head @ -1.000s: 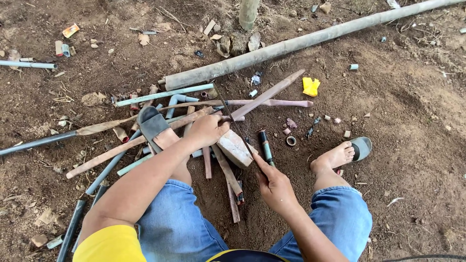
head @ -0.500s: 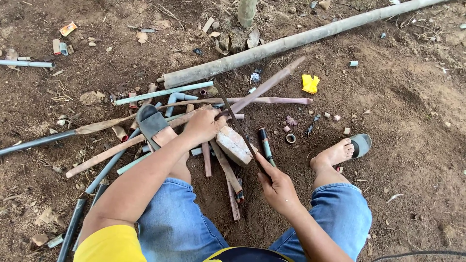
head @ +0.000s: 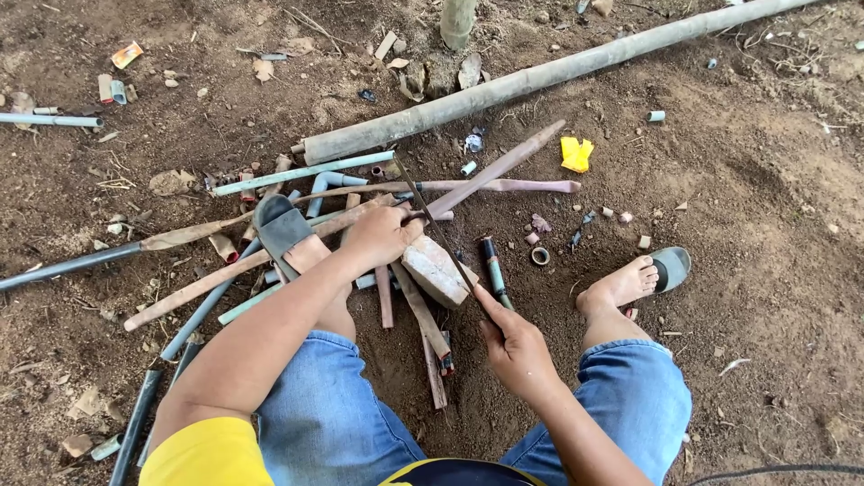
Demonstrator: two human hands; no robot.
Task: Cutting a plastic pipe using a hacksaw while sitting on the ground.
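Saw blade [head: 432,225] | right hand [head: 517,346] grip closed on it | left hand [head: 382,236] clamps pipe [head: 270,256]

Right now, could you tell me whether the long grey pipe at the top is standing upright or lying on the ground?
Lying down. The long grey pipe rests flat on the bare soil, running diagonally beyond the scattered pipe offcuts.

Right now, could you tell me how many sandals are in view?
2: one grey sandal on the left foot among the pipes, the other grey sandal behind the right foot's toes. None seem hidden.
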